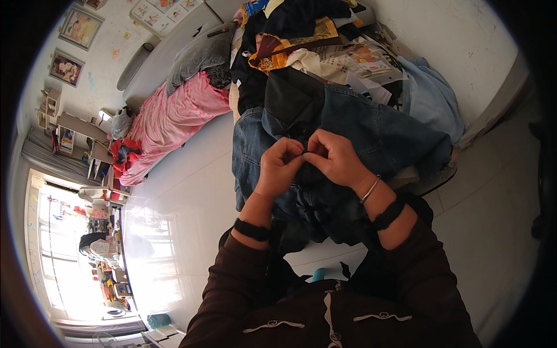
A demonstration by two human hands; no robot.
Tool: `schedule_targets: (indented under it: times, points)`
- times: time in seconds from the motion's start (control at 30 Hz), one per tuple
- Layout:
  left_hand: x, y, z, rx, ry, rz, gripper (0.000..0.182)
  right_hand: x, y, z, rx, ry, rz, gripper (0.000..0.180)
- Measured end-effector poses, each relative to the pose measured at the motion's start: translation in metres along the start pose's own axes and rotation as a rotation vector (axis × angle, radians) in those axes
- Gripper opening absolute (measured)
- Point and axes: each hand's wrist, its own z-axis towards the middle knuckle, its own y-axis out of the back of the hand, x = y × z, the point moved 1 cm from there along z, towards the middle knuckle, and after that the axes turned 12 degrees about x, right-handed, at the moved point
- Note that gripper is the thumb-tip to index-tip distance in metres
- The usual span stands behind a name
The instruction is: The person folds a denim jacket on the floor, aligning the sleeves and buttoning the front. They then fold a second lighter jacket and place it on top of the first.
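A blue denim jacket (361,117) with a black hood or lining (293,95) lies spread out before me, its sleeve reaching to the right. My left hand (282,164) pinches the dark front edge of the jacket just below the black part. Opposite it, my right hand (333,157) grips the same edge between thumb and forefinger. The fingertips of both hands meet there. They cover whatever small part lies between them, so I cannot tell if it is a button, snap or zip.
Behind the jacket rises a heap of clothes and plastic packaging (370,61), with light blue trousers (431,95) at its right by the wall. To the left stands a sofa or bed under a pink cover (182,117), with a grey cushion (202,52). Pale floor tiles (191,209) lie between.
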Motion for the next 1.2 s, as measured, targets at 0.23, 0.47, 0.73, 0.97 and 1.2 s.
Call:
schedule_targets:
  times: [0.23,0.47,0.73,0.97,1.2]
  points:
    - [0.006,-0.008,0.0,-0.064,0.055,0.028,0.017,0.001,-0.006,-0.001,-0.085,0.08,-0.162,0.018]
    - [0.013,-0.014,0.0,-0.121,0.111,-0.039,0.018,-0.001,-0.008,-0.002,-0.105,0.103,-0.191,0.015]
    - [0.012,-0.015,-0.001,-0.131,0.232,-0.166,0.015,-0.002,-0.011,-0.004,-0.079,0.089,-0.235,0.013]
    - [0.007,-0.007,-0.001,-0.04,0.179,-0.234,0.024,-0.003,-0.007,-0.007,-0.054,0.127,-0.239,0.008]
    - [-0.011,0.002,-0.01,0.023,0.045,0.253,0.021,-0.003,-0.001,0.003,-0.224,0.156,-0.294,0.011]
